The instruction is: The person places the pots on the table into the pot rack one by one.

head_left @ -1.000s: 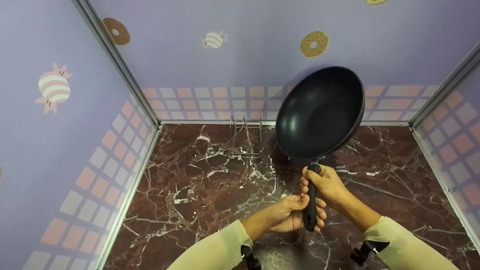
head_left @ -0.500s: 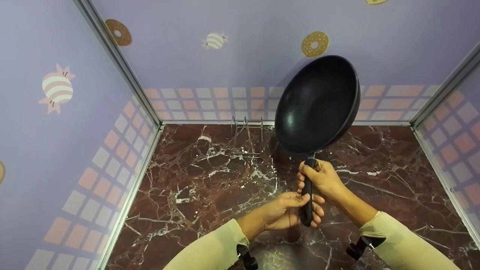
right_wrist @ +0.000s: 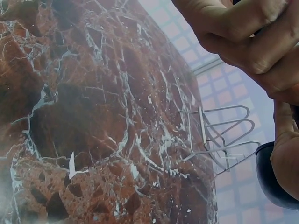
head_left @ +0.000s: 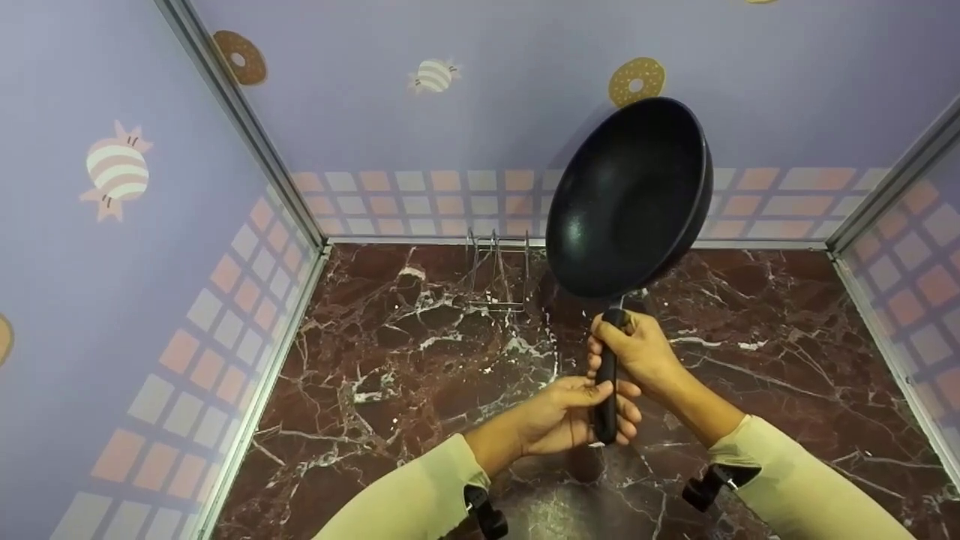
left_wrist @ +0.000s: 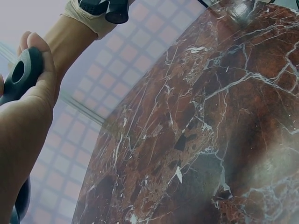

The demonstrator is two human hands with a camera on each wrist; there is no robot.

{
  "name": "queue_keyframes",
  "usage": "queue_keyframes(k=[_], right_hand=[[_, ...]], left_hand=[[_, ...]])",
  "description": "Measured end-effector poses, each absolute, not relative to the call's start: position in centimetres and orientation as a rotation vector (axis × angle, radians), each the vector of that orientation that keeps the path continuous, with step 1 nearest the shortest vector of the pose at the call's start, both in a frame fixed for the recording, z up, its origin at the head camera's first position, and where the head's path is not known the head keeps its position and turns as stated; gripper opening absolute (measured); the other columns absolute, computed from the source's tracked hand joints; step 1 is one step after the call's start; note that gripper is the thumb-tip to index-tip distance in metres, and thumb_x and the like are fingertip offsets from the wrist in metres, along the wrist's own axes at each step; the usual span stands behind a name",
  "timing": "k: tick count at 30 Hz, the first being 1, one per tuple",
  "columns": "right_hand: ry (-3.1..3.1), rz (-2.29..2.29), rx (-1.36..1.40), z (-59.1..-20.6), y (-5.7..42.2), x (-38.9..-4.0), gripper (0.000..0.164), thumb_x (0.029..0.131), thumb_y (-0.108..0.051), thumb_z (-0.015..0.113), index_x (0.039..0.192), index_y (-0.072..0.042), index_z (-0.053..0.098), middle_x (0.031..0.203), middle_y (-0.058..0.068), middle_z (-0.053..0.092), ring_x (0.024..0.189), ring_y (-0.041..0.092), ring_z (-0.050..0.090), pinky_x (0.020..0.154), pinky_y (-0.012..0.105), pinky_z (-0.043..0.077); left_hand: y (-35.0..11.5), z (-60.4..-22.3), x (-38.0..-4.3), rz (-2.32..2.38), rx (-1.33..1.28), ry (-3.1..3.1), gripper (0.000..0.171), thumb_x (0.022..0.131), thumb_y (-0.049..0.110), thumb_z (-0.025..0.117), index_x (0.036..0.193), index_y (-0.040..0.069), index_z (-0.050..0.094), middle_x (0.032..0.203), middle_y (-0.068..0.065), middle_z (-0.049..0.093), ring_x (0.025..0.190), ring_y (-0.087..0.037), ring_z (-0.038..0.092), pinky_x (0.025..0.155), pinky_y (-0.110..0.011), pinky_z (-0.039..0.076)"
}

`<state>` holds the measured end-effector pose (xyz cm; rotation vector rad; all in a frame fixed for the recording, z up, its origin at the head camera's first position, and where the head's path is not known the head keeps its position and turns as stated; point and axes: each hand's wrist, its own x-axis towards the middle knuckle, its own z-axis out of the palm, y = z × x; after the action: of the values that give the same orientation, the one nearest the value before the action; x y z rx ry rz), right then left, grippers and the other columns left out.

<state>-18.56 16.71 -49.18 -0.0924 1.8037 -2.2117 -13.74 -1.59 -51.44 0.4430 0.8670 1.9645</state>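
Observation:
A black frying pan (head_left: 626, 195) is held up over the marble counter, tilted with its inside facing the head camera. High on its black handle, close to the pan, my right hand (head_left: 643, 351) grips with curled fingers. Lower down, my left hand (head_left: 559, 420) holds the handle's end, thumb on the near side and fingertips showing past the far side. The left wrist view shows the handle's end (left_wrist: 30, 70) with its hanging hole, against the left hand. Part of the pan's dark outside (right_wrist: 271, 186) appears below the right hand's fingers in the right wrist view.
A wire rack (right_wrist: 202, 123) stands at the back of the marble counter (head_left: 390, 465), by the wall. White specks (head_left: 487, 369) are scattered before it. Patterned walls (head_left: 337, 112) close in the back and both sides. Each sleeve carries a black wrist mount (head_left: 720, 484).
Both hands have lifted the pan slightly, moving it up and a little left in the head view. It has turned somewhat more on its side. Their hold on the handle stays the same.

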Motion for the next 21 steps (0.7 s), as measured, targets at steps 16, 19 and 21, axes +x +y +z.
queue_keyframes(k=[16,19,21], right_hand=[[1.756,-2.248,-0.092,-48.7,14.6,-18.9,0.009,0.108,-0.004,0.055,0.102,0.001,0.058,0.07,0.002,0.066,0.057,0.016,0.069,0.058,0.03,0.065],[1.758,-2.251,-0.088,-48.9,14.3,-18.9,0.009,0.108,-0.002,0.054,0.101,0.0,0.058,0.07,0.003,0.066,0.057,0.016,0.068,0.058,0.03,0.065],[1.766,-2.251,-0.078,-48.9,14.2,-18.9,0.01,0.108,-0.001,0.055,0.099,-0.001,0.059,0.069,0.003,0.066,0.056,0.016,0.068,0.057,0.03,0.065]], left_hand=[[-3.2,-51.2,-14.1,1.969,0.452,0.848,0.026,0.118,0.024,0.036,0.123,0.013,0.059,0.097,0.004,0.066,0.087,-0.009,0.064,0.087,-0.025,0.057],[-3.4,-51.5,-14.2,1.959,0.464,0.835,0.024,0.114,0.03,0.039,0.121,0.014,0.055,0.096,0.005,0.059,0.085,-0.008,0.059,0.085,-0.025,0.053],[-3.5,-51.7,-14.2,1.955,0.473,0.832,0.024,0.112,0.031,0.041,0.121,0.014,0.055,0.096,0.005,0.058,0.084,-0.008,0.059,0.085,-0.025,0.053]])
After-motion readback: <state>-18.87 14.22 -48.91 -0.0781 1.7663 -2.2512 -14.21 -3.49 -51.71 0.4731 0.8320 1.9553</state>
